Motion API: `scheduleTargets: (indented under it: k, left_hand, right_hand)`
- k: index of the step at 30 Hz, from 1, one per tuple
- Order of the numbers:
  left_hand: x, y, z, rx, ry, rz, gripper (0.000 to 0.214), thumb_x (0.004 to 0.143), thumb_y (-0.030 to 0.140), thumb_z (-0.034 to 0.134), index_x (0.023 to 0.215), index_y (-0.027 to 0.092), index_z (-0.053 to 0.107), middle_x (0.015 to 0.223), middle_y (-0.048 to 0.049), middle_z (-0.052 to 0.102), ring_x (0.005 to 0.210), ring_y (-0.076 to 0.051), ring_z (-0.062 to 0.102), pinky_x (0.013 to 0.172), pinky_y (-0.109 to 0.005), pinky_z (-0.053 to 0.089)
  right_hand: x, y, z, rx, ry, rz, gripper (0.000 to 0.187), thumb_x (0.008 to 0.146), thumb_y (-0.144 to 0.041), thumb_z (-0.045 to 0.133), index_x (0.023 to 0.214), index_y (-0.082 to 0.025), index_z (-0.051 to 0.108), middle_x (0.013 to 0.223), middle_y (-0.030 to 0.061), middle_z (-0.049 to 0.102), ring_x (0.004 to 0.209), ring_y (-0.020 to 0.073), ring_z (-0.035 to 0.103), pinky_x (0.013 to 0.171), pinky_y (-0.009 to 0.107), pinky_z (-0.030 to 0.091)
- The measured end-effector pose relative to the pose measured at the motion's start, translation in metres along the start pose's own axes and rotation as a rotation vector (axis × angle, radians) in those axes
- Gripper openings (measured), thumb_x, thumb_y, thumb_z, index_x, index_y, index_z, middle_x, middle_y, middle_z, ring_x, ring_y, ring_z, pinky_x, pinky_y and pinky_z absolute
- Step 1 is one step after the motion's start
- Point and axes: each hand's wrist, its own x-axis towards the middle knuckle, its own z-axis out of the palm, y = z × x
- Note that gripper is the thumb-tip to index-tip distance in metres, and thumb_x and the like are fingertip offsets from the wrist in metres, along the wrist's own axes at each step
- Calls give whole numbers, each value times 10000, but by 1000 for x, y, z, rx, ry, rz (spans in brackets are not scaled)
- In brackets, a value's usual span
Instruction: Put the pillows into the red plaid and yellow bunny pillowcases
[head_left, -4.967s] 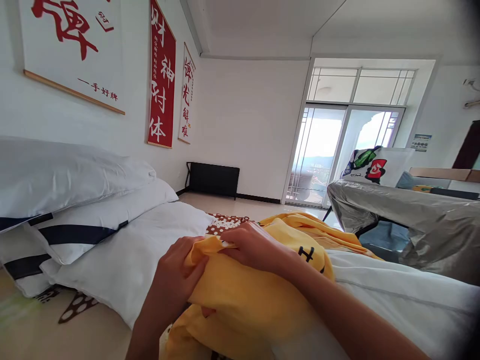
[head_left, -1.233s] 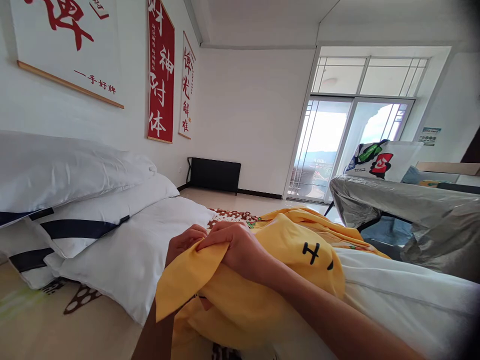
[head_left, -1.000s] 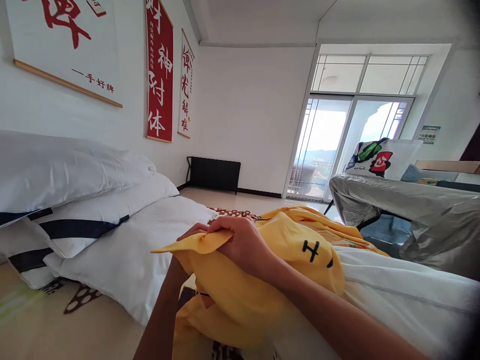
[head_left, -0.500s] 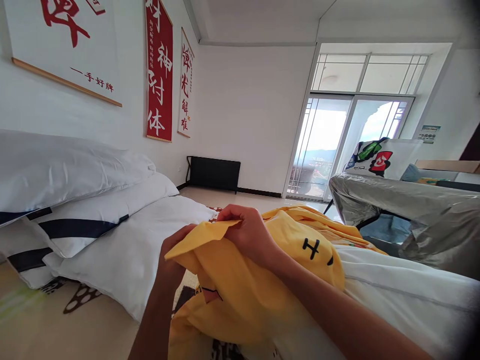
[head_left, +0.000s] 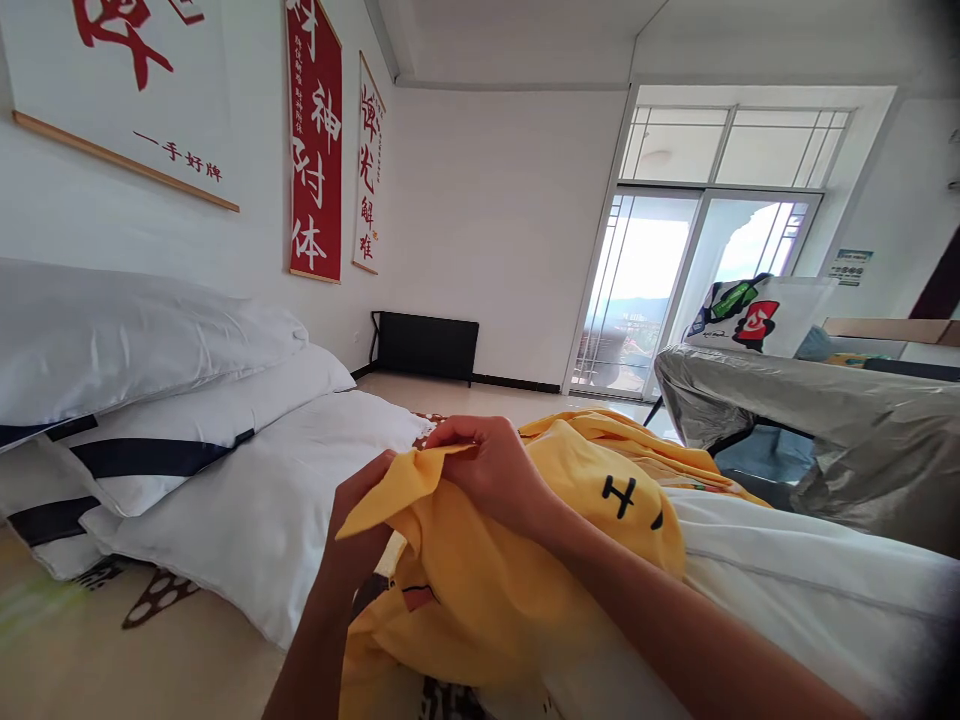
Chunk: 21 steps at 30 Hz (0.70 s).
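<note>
the bed [head_left: 795, 600] fills the lower part of the frame, covered in white bedding. at the left edge a stack of white pillows [head_left: 142, 345] with dark stripes leans toward the wall. at the right, a shiny silver cover [head_left: 810, 420] drapes over some furniture, well apart from the hands. a red scroll [head_left: 313, 150] hangs on the wall in the upper left, and a sliding glass door [head_left: 645, 290] stands at the upper middle right.

a yellow shirt [head_left: 487, 600] lies bunched on the bed in the lower middle of the frame, with black marks printed on its right side. it runs from under both hands back toward the door.

the right hand [head_left: 499, 475], just above the middle of the shirt, is closed on a fold of its edge, pinching it between thumb and fingers. the left hand [head_left: 360, 530], just to the lower left of the right hand, is closed on the same edge from below, and a loose yellow corner hangs over its fingers. the two hands sit close together, nearly touching, both holding the cloth slightly off the bed.
</note>
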Motion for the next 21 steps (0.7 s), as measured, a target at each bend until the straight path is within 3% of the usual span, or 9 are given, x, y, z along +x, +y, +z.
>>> scheduleTargets:
  k: [4,8,12,14,18,20,21]
  left_hand:
    - [0,-6,-8,-4,-10,46,62,725,217,640,764,169,648,666,2,556,619,-129,461,552,-217,393]
    - [4,-13,-16,-133,73,11,175,750,268,677,898,175,675,760,-16,594,707,-146,501,624,-230,433]
    - [8,-18,-19,-401,103,-89,193,711,321,735,793,175,640,738,-1,561,657,-126,494,574,-223,436]
    - [9,-19,-18,-490,116,-131,250,724,393,723,733,171,607,717,-4,552,634,-129,502,560,-234,446]
    - [10,-19,-16,-570,142,-220,346,728,486,714,707,165,587,700,-9,564,629,-132,530,576,-246,470]
    - [10,-16,-14,-549,182,-249,335,704,465,743,738,158,614,704,-9,588,626,-128,543,574,-240,472]
    - [9,-14,-13,-532,201,-257,322,686,441,759,759,155,629,714,-11,606,627,-128,550,570,-238,471]
  right_hand:
    - [2,-1,-6,-19,-34,-2,121,728,-292,648,720,-177,684,755,-3,665,757,147,587,699,247,424]
    - [6,-7,-17,-253,-41,-23,309,822,-348,566,589,-147,591,578,-24,497,609,99,444,565,226,324]
    - [9,-13,-28,-381,-17,-35,287,855,-337,523,657,-145,606,586,-27,475,596,92,397,540,228,279]
    - [11,-16,-35,-384,-82,-35,278,850,-338,523,671,-148,618,598,-27,484,591,89,404,531,224,273]
    - [13,-21,-50,-521,-298,-7,333,812,-315,557,523,-155,526,517,-43,379,505,70,329,495,228,234]
    - [12,-24,-52,-630,-277,-8,250,795,-269,566,571,-159,579,572,-26,477,549,89,414,533,234,295]
    - [10,-26,-50,-654,-235,-27,153,789,-251,570,691,-166,650,674,-2,570,632,117,494,582,242,344]
